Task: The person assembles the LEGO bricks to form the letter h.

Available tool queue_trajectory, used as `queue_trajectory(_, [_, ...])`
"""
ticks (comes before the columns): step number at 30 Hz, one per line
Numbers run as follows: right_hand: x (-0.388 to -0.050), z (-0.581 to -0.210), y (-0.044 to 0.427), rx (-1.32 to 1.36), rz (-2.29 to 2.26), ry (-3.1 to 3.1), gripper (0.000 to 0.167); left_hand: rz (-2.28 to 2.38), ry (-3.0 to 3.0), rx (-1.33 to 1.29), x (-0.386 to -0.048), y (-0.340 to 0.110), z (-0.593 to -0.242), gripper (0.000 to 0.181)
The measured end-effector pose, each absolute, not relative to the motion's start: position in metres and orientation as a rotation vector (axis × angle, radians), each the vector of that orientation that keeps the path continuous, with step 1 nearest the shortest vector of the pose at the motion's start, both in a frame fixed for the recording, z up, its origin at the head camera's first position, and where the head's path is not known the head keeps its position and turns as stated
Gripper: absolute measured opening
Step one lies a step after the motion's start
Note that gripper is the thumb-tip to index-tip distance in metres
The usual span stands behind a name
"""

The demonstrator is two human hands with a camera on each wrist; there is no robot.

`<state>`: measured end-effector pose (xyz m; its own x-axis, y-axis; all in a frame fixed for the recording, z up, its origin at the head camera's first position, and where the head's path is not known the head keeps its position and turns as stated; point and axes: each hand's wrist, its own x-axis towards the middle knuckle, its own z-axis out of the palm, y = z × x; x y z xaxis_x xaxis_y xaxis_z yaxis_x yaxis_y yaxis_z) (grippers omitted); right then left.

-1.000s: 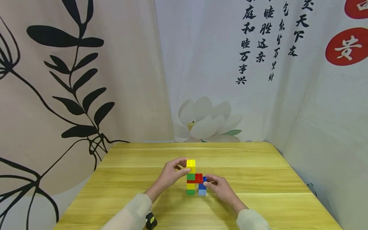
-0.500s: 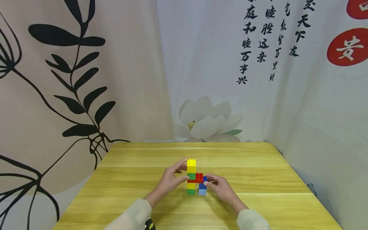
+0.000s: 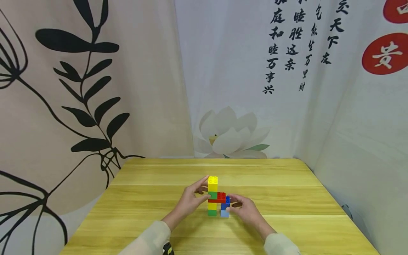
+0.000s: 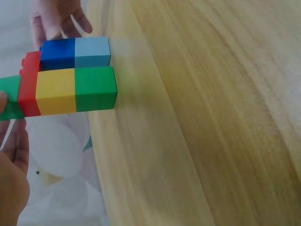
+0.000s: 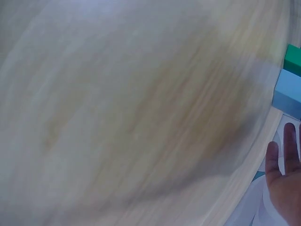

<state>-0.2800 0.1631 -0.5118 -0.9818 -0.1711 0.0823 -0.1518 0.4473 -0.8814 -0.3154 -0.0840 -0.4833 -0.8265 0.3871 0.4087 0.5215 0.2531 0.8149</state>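
A small structure of toy building bricks stands upright on the table. Its left column has a yellow brick (image 3: pixel 212 184) on top, then a green brick (image 3: pixel 212 195), a flat red brick (image 4: pixel 29 84), another yellow brick (image 4: pixel 56 92) and a green brick (image 4: pixel 95 89) at the base. The red brick bridges to a right column of a blue brick (image 4: pixel 58 54) over a light blue brick (image 4: pixel 92 52). My left hand (image 3: pixel 190 199) holds the left column, thumb on the upper green brick. My right hand (image 3: pixel 247 209) holds the blue column lightly from the right, thumb low at its side.
The structure stands on a wooden table (image 3: pixel 134 198). Behind it hang curtains (image 3: pixel 153 88) printed with plants, a lotus and characters. A dark, yellow-marked object (image 3: pixel 168 248) shows below my left sleeve.
My left thumb has slid down from the top yellow brick to the green one. My right thumb has shifted lower on the blue column. The bricks keep their arrangement.
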Motion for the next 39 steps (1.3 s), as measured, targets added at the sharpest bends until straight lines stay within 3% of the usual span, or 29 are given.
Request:
queue_trajectory(9, [-0.276, -0.523, 0.177, -0.431, -1.586, 2.687, 0.062, -1.65, -2.417, -0.785, -0.307, -0.068, -0.483, 0.072])
queue_trajectory(39, [-0.282, -0.523, 0.166, -0.345, -1.657, 2.641, 0.068, -1.67, -2.576, -0.721, -0.334, -0.069, -0.476, 0.085])
